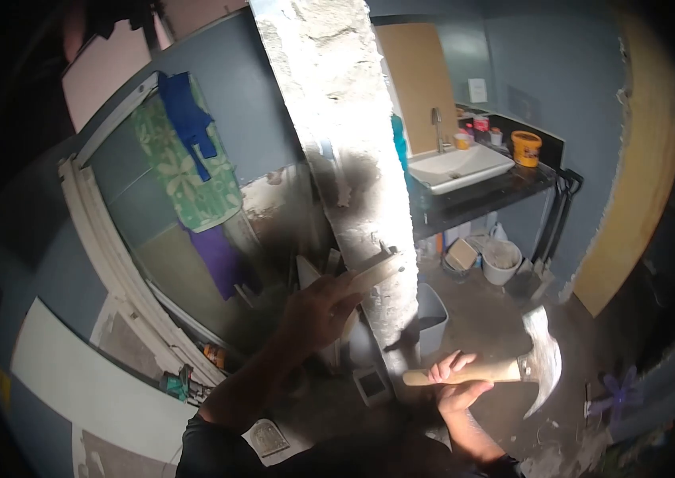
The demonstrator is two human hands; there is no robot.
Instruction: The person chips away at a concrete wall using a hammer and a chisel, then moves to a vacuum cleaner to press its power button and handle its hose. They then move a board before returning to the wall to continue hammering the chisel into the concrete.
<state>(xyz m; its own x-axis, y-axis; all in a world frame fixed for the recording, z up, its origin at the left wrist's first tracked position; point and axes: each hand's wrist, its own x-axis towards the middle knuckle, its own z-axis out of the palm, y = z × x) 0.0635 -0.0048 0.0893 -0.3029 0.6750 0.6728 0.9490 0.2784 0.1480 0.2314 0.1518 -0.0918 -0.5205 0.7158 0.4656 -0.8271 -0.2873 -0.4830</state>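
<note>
My right hand [458, 378] is wrapped round the wooden handle of a claw hammer [540, 362], whose metal head points right. My left hand [313, 315] is in shadow, closed on a short pale bar [377, 272] with a small dark spike near its far end; its exact kind I cannot tell. The bar lies across the lower part of a rough, brightly lit wall edge [345, 103], chipped and plastered, and overlaps it in this view. A dark shadow falls on the wall edge above the bar.
A white sink [461, 167] sits on a dark counter beside an orange tub [526, 149]. Buckets [501, 261] and a grey bin [431, 319] stand on the floor. Left are a white-framed glass door [126, 279] with hanging cloths and a green power tool [180, 385].
</note>
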